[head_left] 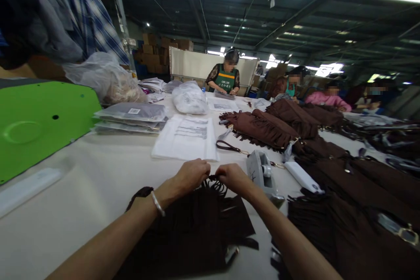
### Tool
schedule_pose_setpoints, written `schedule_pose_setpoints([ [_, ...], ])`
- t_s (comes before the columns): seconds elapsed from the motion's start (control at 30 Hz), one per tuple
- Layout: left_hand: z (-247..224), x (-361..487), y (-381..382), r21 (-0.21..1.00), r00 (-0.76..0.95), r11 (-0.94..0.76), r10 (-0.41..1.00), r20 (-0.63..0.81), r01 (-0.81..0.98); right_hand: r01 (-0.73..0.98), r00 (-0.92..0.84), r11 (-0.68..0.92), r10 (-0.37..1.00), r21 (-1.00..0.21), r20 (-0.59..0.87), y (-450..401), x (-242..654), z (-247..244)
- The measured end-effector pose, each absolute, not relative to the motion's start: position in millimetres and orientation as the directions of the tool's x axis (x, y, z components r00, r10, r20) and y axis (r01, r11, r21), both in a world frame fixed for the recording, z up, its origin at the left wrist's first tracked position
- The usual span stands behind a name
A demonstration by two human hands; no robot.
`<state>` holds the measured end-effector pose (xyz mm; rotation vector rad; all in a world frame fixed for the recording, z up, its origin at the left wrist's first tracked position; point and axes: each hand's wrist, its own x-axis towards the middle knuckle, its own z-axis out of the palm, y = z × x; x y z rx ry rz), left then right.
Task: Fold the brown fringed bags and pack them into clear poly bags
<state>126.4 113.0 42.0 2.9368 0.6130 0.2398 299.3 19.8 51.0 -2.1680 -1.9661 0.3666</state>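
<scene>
A dark brown fringed bag (193, 232) lies on the table right in front of me, under both forearms. My left hand (192, 174), with a light bracelet at the wrist, is closed on the bag's fringe at its far edge. Close beside it, my right hand (233, 177) pinches a dark knotted piece of the same fringe. Thin strands loop down between the two hands. A small metal clasp (233, 253) shows near the bag's lower right. Just past my right hand stands a grey tape dispenser (262, 170).
Printed white plastic bags (187, 138) lie ahead, with a brown wrist strap (229, 145) beside them. Brown fringed bags (344, 175) are heaped on the right. Packed flat bags (131, 113) and a green panel (42, 118) stand left. A person in a green apron (226, 79) works across the table.
</scene>
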Motion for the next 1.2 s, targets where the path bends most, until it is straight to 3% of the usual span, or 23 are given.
schedule_pose_setpoints([
  [0.17, 45.6, 82.0, 57.8, 0.144, 0.934, -0.951, 0.297, 0.199, 0.272, 0.91, -0.085, 0.105, 0.994, -0.401, 0.066, -46.7, 274.4, 48.7],
  [0.37, 14.5, 45.5, 12.6, 0.029, 0.969, -0.977, 0.215, 0.125, 0.214, 0.798, -0.306, 0.336, 0.941, -0.501, 0.143, -98.7, 248.2, 18.4],
  [0.43, 16.2, 41.6, 7.7, 0.045, 0.963, -0.971, 0.237, 0.129, 0.233, 0.806, -0.201, 0.232, 0.973, -0.545, 0.117, -103.3, 257.2, 23.4],
  [0.5, 24.0, 42.3, 6.5, 0.086, 0.943, -0.957, 0.288, 0.169, 0.277, 0.849, 0.033, 0.001, 0.998, -0.529, 0.055, -101.2, 274.9, 32.0],
  [0.6, 29.2, 51.0, 7.9, 0.136, 0.915, -0.945, 0.324, 0.241, 0.298, 0.865, 0.321, -0.315, 0.946, -0.39, -0.053, -90.7, 303.4, 34.7],
  [0.67, 19.2, 58.9, 8.4, 0.154, 0.93, -0.955, 0.283, 0.233, 0.252, 0.854, 0.4, -0.413, 0.91, -0.317, -0.108, -82.7, 314.3, 25.8],
  [0.8, -13.5, 71.5, 6.1, 0.185, 0.96, -0.96, 0.237, 0.149, 0.208, 0.833, 0.462, -0.483, 0.876, -0.269, -0.142, -70.4, 314.7, -0.5],
  [0.97, -9.7, 83.0, 4.7, 0.191, 0.94, -0.955, 0.267, 0.215, 0.227, 0.801, 0.471, -0.494, 0.869, -0.338, -0.154, -65.9, 309.8, -9.6],
  [1.1, 3.8, 93.4, 4.8, 0.303, 0.927, -0.917, 0.325, 0.189, 0.259, 0.772, 0.473, -0.458, 0.877, -0.441, -0.084, -74.8, 311.1, -5.2],
  [1.2, 6.5, 100.6, 11.3, 0.428, 0.861, -0.842, 0.454, 0.231, 0.33, 0.742, 0.452, -0.396, 0.891, -0.541, -0.033, -84.2, 308.8, -3.0],
])
